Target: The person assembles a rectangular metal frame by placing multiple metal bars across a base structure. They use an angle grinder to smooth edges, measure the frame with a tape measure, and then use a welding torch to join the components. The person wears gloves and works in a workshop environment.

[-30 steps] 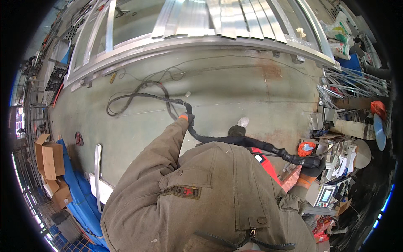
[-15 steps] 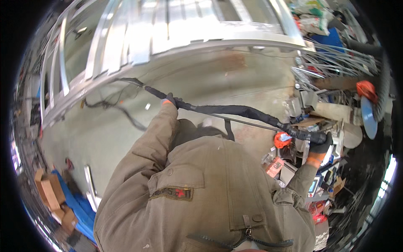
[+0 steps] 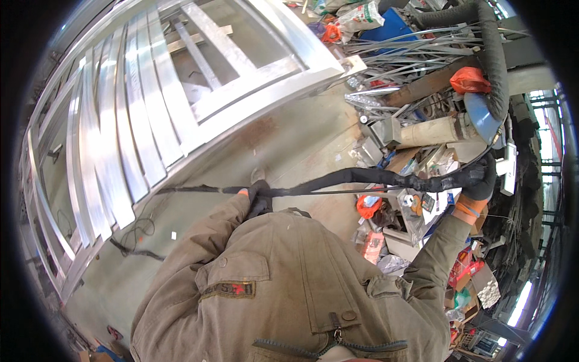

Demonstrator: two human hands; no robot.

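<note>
A long black sleeved cable [image 3: 347, 177] stretches across in front of my body, with a thinner dark line running along below it. My left hand [image 3: 259, 192], in a dark glove, is closed around the cable near my chest. Beyond that hand, the cable continues left toward the metal frame. My right hand [image 3: 481, 180], in a dark glove with an orange cuff, is raised far to the right and closed around the cable's thick, taped end. Its fingertips are partly hidden by the hand itself.
A large shiny metal frame with slats [image 3: 226, 122] fills the upper left. Cluttered on the right are metal strips [image 3: 416, 47], an orange bag [image 3: 469, 80], a grey corrugated hose [image 3: 496, 69] and a blue disc [image 3: 481, 116]. Another dark cable [image 3: 142, 251] lies on the floor.
My view has turned right, so the frame slides left and the clutter comes nearer the middle. My right hand has risen with the cable end; both hands keep hold.
</note>
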